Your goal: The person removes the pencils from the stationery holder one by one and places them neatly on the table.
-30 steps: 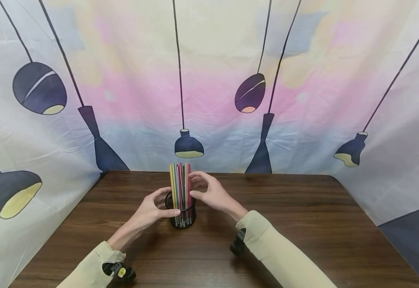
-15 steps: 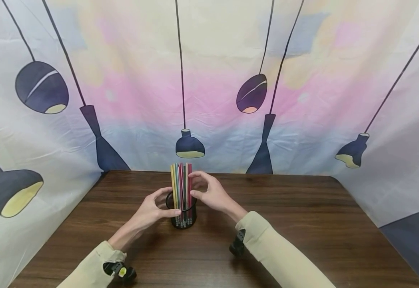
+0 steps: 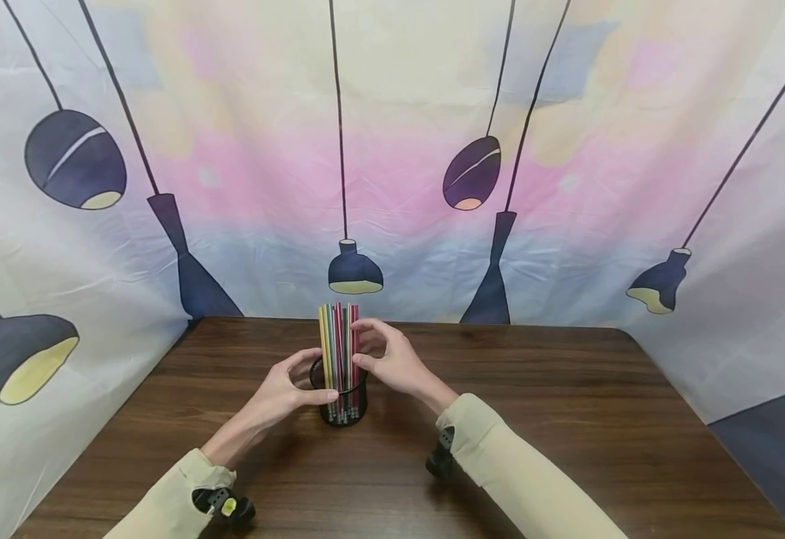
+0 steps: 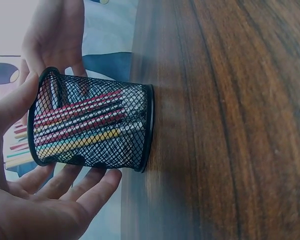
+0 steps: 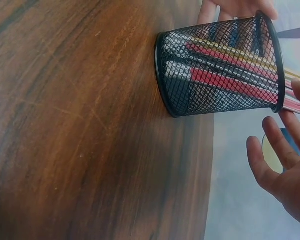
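A black mesh pencil holder [image 4: 90, 157] stands upright on the table, tilted sideways only by the wrist cameras' angle. Several pencils [image 3: 338, 337] in yellow, green, red and dark colours rise from it, with their silvery ends down at the bottom. My left hand [image 3: 281, 389] holds the holder from the left, thumb at the rim and fingers along its far side. On the right, my right hand [image 3: 395, 363] has its thumb and index finger at the red pencils just above the rim, while its other fingers [image 5: 262, 167] spread loosely beside the holder.
The brown wooden table [image 3: 534, 419] extends to both sides and in front of the holder. Behind its far edge hangs a cloth backdrop [image 3: 406, 97] printed with lamps. Small black cameras [image 3: 227, 509] sit at both sleeve cuffs.
The view has shifted slightly. Both hands keep their places at the holder and pencils, and the right sleeve sits a touch further left.
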A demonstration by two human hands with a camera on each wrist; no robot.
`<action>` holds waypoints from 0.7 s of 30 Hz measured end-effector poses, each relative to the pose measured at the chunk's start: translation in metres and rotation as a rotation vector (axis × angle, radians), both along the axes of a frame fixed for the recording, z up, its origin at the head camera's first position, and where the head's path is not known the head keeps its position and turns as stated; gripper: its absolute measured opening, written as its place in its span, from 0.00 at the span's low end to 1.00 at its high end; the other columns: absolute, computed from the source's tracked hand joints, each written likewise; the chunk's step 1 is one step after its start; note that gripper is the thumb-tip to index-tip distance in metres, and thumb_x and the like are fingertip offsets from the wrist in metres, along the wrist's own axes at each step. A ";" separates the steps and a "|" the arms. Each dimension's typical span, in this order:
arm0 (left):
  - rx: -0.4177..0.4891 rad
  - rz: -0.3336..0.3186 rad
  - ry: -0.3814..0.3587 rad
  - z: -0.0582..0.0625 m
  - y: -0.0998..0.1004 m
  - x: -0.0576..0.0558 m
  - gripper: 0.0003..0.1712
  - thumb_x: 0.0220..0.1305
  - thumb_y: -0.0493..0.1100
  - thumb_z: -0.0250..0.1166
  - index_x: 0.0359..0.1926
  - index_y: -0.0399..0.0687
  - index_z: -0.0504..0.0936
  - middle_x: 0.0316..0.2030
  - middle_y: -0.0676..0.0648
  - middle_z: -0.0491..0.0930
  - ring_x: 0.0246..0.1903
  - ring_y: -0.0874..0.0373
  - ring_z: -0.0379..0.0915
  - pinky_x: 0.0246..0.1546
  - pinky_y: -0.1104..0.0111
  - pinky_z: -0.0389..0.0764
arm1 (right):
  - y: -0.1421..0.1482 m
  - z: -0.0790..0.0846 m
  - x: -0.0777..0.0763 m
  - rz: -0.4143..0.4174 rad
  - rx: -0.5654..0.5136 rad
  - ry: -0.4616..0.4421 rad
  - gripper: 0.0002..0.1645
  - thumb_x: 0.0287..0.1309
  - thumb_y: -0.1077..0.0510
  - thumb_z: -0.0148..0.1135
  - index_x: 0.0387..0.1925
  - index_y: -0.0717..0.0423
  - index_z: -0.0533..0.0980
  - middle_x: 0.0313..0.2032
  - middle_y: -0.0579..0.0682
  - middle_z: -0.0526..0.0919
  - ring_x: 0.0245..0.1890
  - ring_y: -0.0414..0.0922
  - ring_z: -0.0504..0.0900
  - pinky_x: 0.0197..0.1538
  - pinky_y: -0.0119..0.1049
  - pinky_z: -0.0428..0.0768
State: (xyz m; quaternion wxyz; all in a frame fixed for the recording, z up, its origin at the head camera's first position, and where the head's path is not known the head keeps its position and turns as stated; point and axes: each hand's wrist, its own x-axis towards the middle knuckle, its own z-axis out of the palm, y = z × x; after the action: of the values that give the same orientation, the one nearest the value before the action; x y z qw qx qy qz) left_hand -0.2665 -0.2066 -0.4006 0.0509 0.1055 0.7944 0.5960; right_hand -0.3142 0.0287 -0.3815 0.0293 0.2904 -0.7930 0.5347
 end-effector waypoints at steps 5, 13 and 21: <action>0.003 -0.003 0.003 -0.001 -0.001 0.000 0.52 0.60 0.44 0.80 0.79 0.40 0.62 0.72 0.34 0.70 0.69 0.34 0.68 0.65 0.43 0.72 | -0.002 0.000 0.000 -0.018 0.007 0.027 0.28 0.68 0.67 0.69 0.67 0.52 0.77 0.51 0.50 0.85 0.47 0.45 0.84 0.52 0.44 0.81; -0.003 0.002 -0.001 -0.001 -0.001 0.000 0.52 0.60 0.44 0.80 0.79 0.40 0.62 0.72 0.33 0.69 0.70 0.33 0.67 0.65 0.42 0.71 | -0.003 -0.002 0.001 -0.066 0.013 0.084 0.27 0.66 0.66 0.72 0.64 0.51 0.78 0.46 0.47 0.86 0.45 0.44 0.85 0.53 0.44 0.81; 0.029 -0.010 0.001 0.000 -0.001 -0.001 0.51 0.60 0.41 0.80 0.79 0.38 0.62 0.71 0.34 0.72 0.68 0.36 0.70 0.64 0.47 0.74 | -0.004 -0.002 -0.001 -0.145 -0.016 0.188 0.28 0.59 0.68 0.77 0.59 0.52 0.80 0.40 0.46 0.86 0.42 0.43 0.84 0.48 0.40 0.81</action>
State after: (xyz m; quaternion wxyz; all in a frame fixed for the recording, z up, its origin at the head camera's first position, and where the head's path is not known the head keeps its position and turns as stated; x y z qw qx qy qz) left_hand -0.2670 -0.2072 -0.4010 0.0518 0.1103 0.7851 0.6072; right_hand -0.3149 0.0248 -0.3834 0.1443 0.2808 -0.8015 0.5078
